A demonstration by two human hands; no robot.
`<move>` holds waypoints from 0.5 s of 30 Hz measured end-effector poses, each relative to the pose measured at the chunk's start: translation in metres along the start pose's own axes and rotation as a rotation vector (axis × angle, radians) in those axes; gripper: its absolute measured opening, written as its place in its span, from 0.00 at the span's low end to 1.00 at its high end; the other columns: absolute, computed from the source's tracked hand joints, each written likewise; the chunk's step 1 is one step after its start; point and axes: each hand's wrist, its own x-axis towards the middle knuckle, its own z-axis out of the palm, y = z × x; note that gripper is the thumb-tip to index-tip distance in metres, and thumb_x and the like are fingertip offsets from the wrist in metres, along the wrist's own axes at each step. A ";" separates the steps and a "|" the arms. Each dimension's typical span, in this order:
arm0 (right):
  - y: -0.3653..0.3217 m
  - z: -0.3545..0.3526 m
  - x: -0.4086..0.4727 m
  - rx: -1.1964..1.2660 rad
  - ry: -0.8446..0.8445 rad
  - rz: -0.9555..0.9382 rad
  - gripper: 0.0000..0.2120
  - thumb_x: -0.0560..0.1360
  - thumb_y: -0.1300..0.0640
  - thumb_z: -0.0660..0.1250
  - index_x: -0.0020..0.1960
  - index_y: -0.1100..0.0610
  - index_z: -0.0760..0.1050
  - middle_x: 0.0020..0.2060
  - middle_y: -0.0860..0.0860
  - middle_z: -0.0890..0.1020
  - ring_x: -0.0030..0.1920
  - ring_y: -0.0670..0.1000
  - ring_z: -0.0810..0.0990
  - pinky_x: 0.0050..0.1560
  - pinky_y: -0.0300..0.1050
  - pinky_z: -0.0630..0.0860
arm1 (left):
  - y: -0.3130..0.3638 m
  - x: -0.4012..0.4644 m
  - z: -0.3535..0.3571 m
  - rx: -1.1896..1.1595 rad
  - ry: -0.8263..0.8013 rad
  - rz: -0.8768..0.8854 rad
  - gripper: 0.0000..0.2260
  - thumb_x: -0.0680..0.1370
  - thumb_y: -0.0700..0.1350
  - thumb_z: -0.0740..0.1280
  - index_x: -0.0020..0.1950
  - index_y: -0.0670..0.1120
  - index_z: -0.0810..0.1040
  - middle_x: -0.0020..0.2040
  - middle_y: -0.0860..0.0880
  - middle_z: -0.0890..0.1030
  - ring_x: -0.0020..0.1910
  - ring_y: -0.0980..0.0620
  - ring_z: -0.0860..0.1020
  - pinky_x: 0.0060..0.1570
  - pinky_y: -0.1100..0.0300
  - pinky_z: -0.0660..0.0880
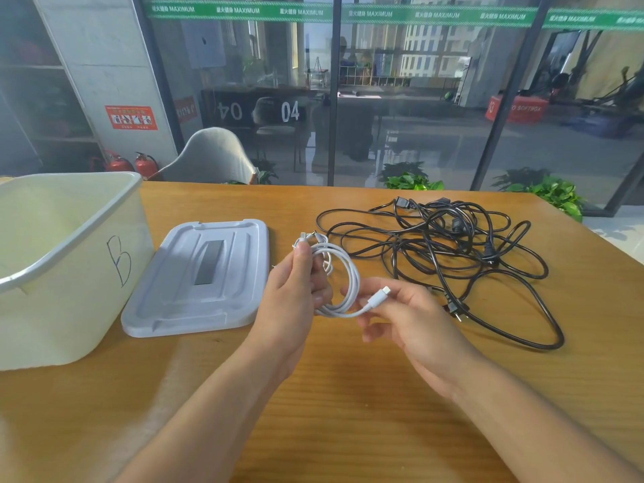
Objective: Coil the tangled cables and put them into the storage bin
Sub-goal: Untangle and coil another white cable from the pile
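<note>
White cable (343,273) coiled between our hands.
Our left hand (291,291) grips the loops; our right hand (400,312) pinches its plug (378,297).

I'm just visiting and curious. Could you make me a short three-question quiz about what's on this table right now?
1. True or false: the lid is on the storage bin.
2. Which cable do the hands hold? A) white cable B) black cables C) none
3. Fill in: the letter written on the bin is ___.

Key:
1. False; it lies on the table beside the bin.
2. A; left hand grips the coil, right hand pinches its plug end.
3. B
</note>
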 end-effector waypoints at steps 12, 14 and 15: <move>0.001 -0.002 -0.001 0.133 -0.041 0.025 0.19 0.72 0.45 0.79 0.53 0.58 0.85 0.39 0.54 0.82 0.36 0.50 0.79 0.36 0.43 0.78 | -0.001 0.005 -0.004 -0.017 0.154 0.040 0.18 0.88 0.55 0.52 0.44 0.47 0.69 0.33 0.53 0.61 0.30 0.54 0.63 0.35 0.60 0.60; 0.001 0.000 -0.002 0.111 -0.030 0.016 0.12 0.71 0.54 0.81 0.52 0.57 0.85 0.38 0.52 0.81 0.36 0.50 0.79 0.37 0.43 0.78 | -0.001 0.005 -0.004 -0.021 0.150 0.042 0.18 0.88 0.55 0.52 0.44 0.47 0.70 0.33 0.53 0.61 0.30 0.54 0.63 0.35 0.59 0.60; 0.002 0.001 -0.002 0.107 -0.015 0.022 0.10 0.71 0.56 0.79 0.51 0.56 0.86 0.37 0.52 0.80 0.36 0.49 0.79 0.37 0.42 0.79 | -0.001 0.005 -0.005 -0.027 0.143 0.044 0.18 0.88 0.55 0.53 0.44 0.47 0.70 0.33 0.53 0.61 0.31 0.54 0.63 0.35 0.60 0.60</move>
